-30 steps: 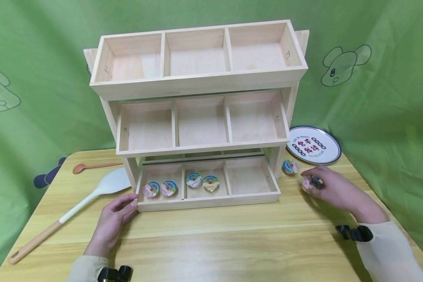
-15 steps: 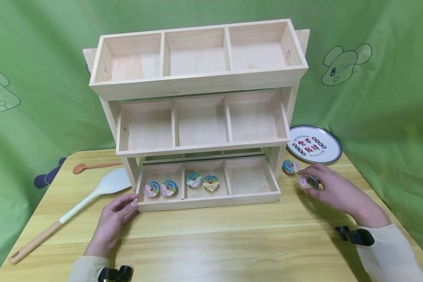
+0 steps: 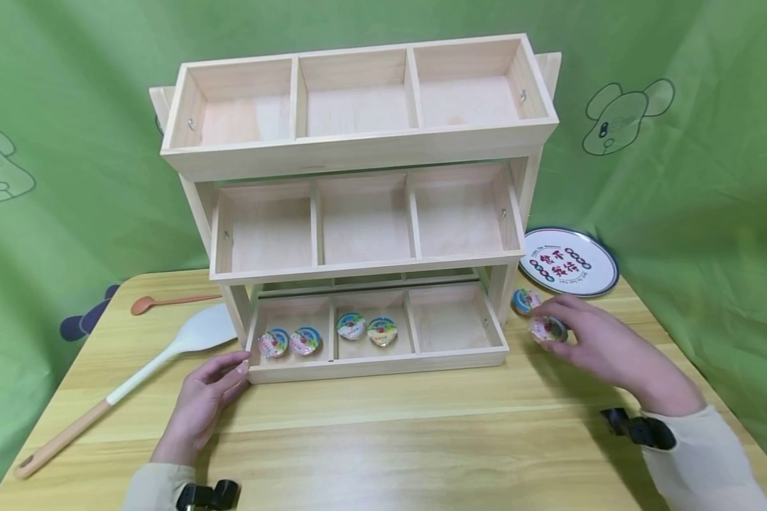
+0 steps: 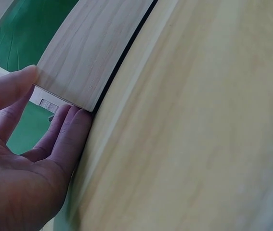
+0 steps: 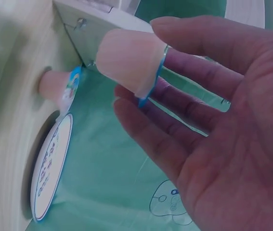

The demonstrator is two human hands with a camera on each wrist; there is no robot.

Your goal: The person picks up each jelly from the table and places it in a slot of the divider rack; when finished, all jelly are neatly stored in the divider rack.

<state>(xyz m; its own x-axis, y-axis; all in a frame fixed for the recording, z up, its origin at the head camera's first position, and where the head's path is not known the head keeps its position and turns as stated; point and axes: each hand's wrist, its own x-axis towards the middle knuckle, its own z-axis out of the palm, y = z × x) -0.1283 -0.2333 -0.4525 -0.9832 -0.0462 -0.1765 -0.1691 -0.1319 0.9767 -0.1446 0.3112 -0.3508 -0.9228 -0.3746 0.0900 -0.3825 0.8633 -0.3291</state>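
Observation:
In the head view my right hand (image 3: 607, 351) pinches a jelly cup (image 3: 545, 328) between thumb and fingers, off the table at the right. The right wrist view shows the cup's pale pink body (image 5: 126, 60) and blue-edged lid. Close by, a second jelly cup (image 3: 525, 301) rests on the table beside the shelf. My left hand (image 3: 206, 401) touches the front left corner of the lowest wooden tray (image 3: 383, 366) with its fingertips. Two jelly cups (image 3: 289, 343) lie in that tray's left compartment and two more (image 3: 367, 329) in its middle one; its right compartment holds nothing.
Above rise the middle tray (image 3: 367, 270) and top tray (image 3: 361, 152) of the wooden rack. A decorated plate (image 3: 601, 266) leans near the green curtain (image 3: 690, 213) at the right. A white spatula (image 3: 207, 328) and an orange spoon (image 3: 143, 305) lie left.
My right hand has shifted slightly left with its jelly cup, towards the cup beside the rack. The left hand stays at the tray's corner.

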